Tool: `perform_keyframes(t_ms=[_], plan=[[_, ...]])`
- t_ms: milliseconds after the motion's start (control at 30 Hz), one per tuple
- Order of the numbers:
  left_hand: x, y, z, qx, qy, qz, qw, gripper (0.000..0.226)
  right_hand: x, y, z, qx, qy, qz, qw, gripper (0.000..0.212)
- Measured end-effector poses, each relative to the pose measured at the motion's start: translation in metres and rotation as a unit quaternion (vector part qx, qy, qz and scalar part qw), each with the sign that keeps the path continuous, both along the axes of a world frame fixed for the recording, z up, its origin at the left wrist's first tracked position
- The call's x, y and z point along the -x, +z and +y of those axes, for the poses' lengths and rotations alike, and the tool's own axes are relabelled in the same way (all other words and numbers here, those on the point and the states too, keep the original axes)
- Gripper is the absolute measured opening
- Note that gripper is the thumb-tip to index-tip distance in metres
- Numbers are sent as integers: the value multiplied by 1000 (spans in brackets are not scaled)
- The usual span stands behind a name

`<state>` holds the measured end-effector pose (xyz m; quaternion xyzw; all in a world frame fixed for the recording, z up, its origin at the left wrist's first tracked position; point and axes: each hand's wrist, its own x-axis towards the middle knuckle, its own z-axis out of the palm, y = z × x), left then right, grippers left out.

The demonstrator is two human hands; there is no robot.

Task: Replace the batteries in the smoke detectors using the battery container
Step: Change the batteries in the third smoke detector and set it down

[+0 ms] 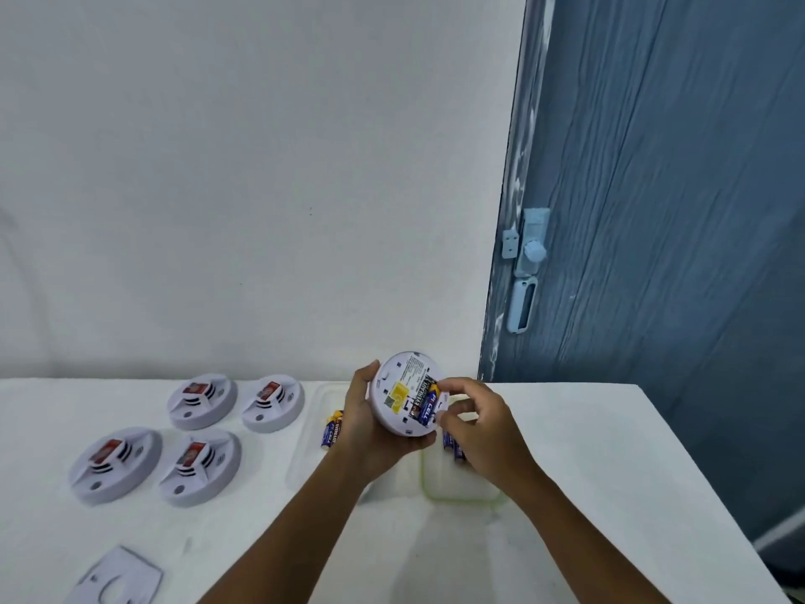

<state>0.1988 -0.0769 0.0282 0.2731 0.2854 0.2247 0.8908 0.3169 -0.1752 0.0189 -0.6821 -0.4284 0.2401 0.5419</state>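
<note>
Two batteries (453, 446) half hidden behind right hand (483, 433)

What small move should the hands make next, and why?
Probably the right hand should press the blue battery fully into the detector, which the left hand grips back side up. Its fingers are already at that battery, beside another one in the bay.

The left hand (370, 425) covers the near edge of the held smoke detector (407, 392). The right hand (475, 422) hides most of the batteries (451, 444) beneath it, and its fingertips' contact is unclear. A white plate (115, 577) is cut off by the bottom edge. The detector's label print is too small to read.
</note>
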Motion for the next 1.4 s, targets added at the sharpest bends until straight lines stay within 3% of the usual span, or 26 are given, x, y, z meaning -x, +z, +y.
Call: perform_keyframes(t_ms=[233,700,900,1067,1100,1167,1267,1400], plan=[[-12,-7,-3,-29,1,38,999,56,-17,-8,2,-3,-7,-14,1000,13],[-21,-19,-6,-49,15,42,998,54,-26,-13,2,-21,-11,20,1000,21],[-24,-19,-6,-67,9,45,997,55,-15,-16,3,-104,-104,-61,987,18],[-20,-16,-2,-103,15,35,994,54,-17,-8,1,-134,-119,102,978,14],[-17,-15,1,-106,23,28,994,54,-21,-9,1,-129,-134,118,975,13],[-11,-13,8,-87,34,4,996,52,-30,-17,2,-65,-150,61,985,15],[-1,-11,15,-63,37,-19,997,51,-31,-34,6,88,-60,-45,993,22],[4,-8,13,-56,31,-21,998,52,-16,-49,19,182,18,-111,977,16]])
